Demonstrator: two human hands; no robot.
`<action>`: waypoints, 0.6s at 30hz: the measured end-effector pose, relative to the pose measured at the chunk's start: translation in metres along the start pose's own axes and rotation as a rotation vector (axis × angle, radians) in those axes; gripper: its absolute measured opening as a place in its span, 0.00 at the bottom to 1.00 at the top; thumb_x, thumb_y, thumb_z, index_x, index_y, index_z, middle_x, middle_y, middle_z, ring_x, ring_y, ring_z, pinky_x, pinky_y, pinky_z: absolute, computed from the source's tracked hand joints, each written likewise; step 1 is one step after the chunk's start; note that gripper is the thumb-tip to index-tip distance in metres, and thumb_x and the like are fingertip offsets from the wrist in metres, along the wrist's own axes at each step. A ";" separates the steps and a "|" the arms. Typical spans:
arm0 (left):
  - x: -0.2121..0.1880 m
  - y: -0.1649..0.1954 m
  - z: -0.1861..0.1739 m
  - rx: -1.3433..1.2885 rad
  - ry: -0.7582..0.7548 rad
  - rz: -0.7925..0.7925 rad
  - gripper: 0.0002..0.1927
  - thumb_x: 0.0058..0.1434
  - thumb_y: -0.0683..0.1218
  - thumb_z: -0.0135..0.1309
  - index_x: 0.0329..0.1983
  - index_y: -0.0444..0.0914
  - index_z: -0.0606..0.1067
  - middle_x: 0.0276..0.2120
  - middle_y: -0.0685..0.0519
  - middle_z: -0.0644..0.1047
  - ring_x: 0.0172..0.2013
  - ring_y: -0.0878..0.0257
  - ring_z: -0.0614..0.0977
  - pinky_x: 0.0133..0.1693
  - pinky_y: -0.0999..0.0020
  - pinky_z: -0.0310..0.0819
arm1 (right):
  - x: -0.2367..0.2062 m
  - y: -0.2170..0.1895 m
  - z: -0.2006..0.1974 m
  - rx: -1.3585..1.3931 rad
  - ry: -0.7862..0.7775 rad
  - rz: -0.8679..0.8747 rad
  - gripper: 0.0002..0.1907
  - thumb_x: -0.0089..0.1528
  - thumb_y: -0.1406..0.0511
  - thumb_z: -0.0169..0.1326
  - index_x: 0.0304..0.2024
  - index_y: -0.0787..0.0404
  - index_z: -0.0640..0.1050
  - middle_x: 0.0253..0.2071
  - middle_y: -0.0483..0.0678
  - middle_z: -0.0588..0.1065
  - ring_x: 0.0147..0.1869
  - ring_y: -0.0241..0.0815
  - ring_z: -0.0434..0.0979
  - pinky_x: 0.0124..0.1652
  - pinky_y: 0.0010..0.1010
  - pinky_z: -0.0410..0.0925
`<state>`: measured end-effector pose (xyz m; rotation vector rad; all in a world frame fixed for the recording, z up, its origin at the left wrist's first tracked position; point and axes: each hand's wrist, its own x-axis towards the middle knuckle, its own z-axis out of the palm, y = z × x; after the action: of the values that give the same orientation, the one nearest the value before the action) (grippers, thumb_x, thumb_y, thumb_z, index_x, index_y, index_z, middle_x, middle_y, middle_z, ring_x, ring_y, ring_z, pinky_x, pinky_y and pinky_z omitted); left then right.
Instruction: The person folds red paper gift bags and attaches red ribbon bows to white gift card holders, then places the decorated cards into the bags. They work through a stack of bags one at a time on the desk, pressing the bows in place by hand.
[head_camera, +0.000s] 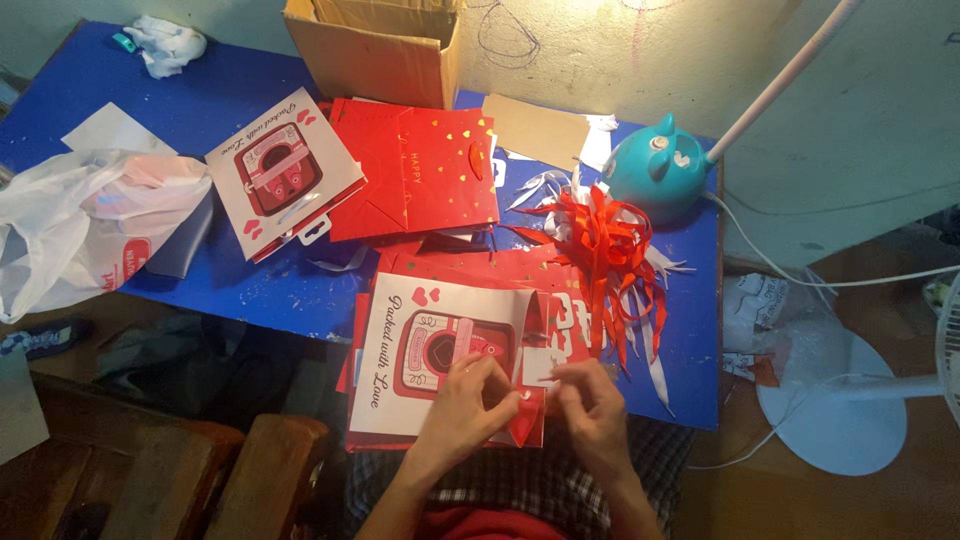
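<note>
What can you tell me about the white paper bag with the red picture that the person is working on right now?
The white paper bag lies flat at the near edge of the blue table, on a stack of red bags. Its face shows a red camera drawing, small red hearts and black cursive lettering along one side. Its right end is folded open, showing a red lining. The left hand and the right hand both pinch at that end, near a heart-shaped cutout. It looks like glossy card paper.
</note>
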<state>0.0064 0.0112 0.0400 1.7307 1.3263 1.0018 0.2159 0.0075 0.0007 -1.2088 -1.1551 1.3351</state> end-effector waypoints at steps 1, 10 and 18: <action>0.000 0.001 -0.002 -0.008 -0.010 -0.029 0.12 0.55 0.47 0.60 0.27 0.34 0.72 0.26 0.48 0.76 0.36 0.53 0.77 0.45 0.57 0.71 | 0.001 -0.001 -0.004 -0.031 0.041 0.024 0.08 0.66 0.71 0.49 0.46 0.64 0.77 0.35 0.44 0.73 0.33 0.35 0.73 0.33 0.26 0.70; -0.007 0.032 -0.036 -0.047 -0.063 -0.072 0.10 0.55 0.45 0.60 0.28 0.35 0.73 0.27 0.50 0.77 0.34 0.55 0.79 0.37 0.59 0.72 | -0.004 -0.035 -0.003 -0.648 0.035 -0.351 0.23 0.61 0.75 0.53 0.58 0.57 0.76 0.43 0.50 0.70 0.40 0.39 0.74 0.30 0.29 0.69; -0.017 0.054 -0.051 -0.077 -0.111 -0.028 0.09 0.55 0.45 0.61 0.28 0.35 0.74 0.29 0.50 0.77 0.36 0.54 0.80 0.41 0.58 0.73 | -0.007 -0.030 0.006 -0.691 0.065 -0.565 0.32 0.54 0.72 0.65 0.61 0.54 0.74 0.44 0.49 0.68 0.36 0.39 0.76 0.29 0.28 0.71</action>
<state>-0.0202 -0.0120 0.1076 1.6807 1.2229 0.9158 0.2118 0.0026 0.0317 -1.2339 -1.8198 0.4702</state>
